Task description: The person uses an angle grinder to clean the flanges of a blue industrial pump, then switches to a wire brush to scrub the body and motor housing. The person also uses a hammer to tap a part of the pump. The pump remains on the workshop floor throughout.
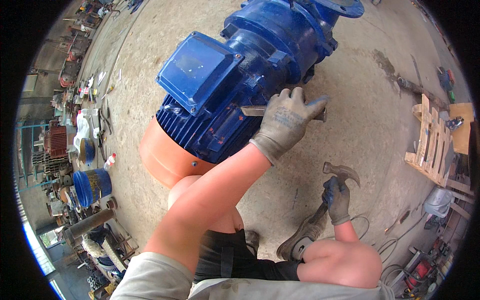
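Note:
A large blue electric motor [225, 117] lies on the concrete floor in front of me, with a square terminal box [195, 70] and an orange fan cover [167, 150]. My left hand [286, 120], in a grey work glove, is closed round a flat metal chisel [253, 111]. The chisel's left end reaches the motor's finned side; whether it touches is hard to tell. Its other end sticks out past my fingers. Lower right, my gloved right hand [338, 201] grips a claw hammer [342, 172] near its head, apart from the motor.
At left stand a blue bucket [92, 187], a bottle [110, 161] and many metal parts. A wooden pallet [430, 142] is at the right, near a grey plastic container [438, 201]. Cables [395, 242] trail over the floor at lower right. My bent knees are close to the motor.

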Action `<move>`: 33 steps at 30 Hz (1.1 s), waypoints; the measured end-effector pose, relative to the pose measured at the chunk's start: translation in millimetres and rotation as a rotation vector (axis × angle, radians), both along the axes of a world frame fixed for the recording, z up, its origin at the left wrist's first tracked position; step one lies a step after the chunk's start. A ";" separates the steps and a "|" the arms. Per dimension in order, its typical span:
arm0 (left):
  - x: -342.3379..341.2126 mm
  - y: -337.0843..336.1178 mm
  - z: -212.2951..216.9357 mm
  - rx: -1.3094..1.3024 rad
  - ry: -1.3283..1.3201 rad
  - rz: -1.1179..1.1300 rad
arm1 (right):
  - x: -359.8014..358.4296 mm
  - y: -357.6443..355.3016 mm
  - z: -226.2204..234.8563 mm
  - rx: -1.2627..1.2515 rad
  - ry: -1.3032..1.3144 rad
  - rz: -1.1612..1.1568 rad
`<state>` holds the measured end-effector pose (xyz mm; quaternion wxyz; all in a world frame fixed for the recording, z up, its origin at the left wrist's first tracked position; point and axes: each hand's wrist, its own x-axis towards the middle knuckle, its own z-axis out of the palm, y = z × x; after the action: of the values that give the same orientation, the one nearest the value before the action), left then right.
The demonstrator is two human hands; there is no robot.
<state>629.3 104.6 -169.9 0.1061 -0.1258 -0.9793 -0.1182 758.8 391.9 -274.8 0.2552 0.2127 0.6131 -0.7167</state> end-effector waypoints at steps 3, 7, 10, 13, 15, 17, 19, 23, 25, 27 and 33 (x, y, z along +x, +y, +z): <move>-0.8 -0.8 -5.9 -0.022 -0.075 -0.006 | -3.8 -3.1 3.1 0.011 0.025 -0.005; -0.6 -2.1 -9.5 0.004 -0.055 -0.006 | -11.3 -1.6 2.4 0.016 0.043 0.006; -2.5 -4.6 -9.2 0.063 -0.022 0.006 | -23.2 1.0 5.3 -0.006 0.059 0.004; -5.4 -6.1 -7.5 0.091 -0.029 0.049 | -45.9 2.5 16.4 -0.014 0.106 -0.008; -6.7 -6.4 -6.0 0.113 -0.013 0.057 | -66.2 3.1 27.8 -0.081 0.127 -0.061; -7.9 -6.5 -4.4 0.122 -0.046 0.076 | -86.0 2.4 40.3 -0.116 0.170 -0.090; -9.3 -7.0 -3.3 0.130 -0.055 0.084 | -103.6 1.8 52.9 -0.139 0.265 -0.104; -11.5 -9.0 -2.7 0.172 -0.053 0.069 | -126.6 -8.4 73.0 -0.135 0.326 -0.036; -12.2 -9.5 -2.3 0.188 -0.063 0.059 | -134.6 -18.7 80.3 -0.135 0.312 -0.059; -12.7 -9.6 -1.8 0.192 -0.055 0.053 | -139.7 -32.9 83.8 -0.139 0.307 -0.034; -13.0 -11.3 0.6 0.196 -0.103 0.076 | -143.5 -66.5 84.1 -0.110 0.268 0.276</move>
<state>616.3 93.3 -169.3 0.0717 -0.0716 -0.9712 -0.2157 615.3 325.4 -190.7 0.2782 0.0153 0.6249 -0.7293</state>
